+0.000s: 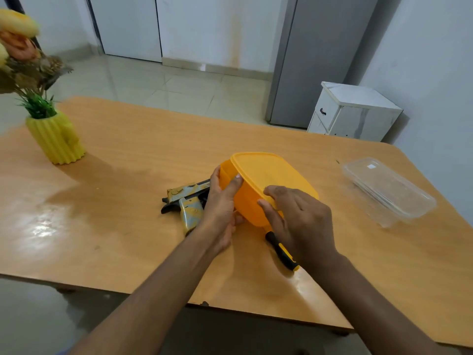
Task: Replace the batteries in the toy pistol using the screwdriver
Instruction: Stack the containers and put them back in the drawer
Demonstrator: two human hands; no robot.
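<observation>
Head view, contents of the light orange wooden table (128, 155):

Item: orange oval plastic container (252, 201) with matching orange lid (266, 172), centre of the table, tilted toward me. My left hand (221, 208) grips its left side, fingers curled round the wall, one fingertip up at the lid's rim. My right hand (299, 219) lies over its near right edge, fingers (271, 193) bent onto the lid's rim; whether they pinch the rim I cannot tell.

Item: toy pistol (188, 204), silver-grey with yellow pattern and black trim, lying flat just left of the container, partly behind my left wrist, grip pointing toward me.

Item: screwdriver, black and yellow handle (282, 251), lying on the table near me, under my right hand; its shaft is hidden.

Item: clear rectangular plastic tray (389, 190), far right, well apart from the container.

Item: yellow ribbed vase (57, 139) holding artificial flowers (20, 47), far left.

Beyond the table: tiled floor, grey refrigerator (320, 52), small white cabinet (353, 111).
</observation>
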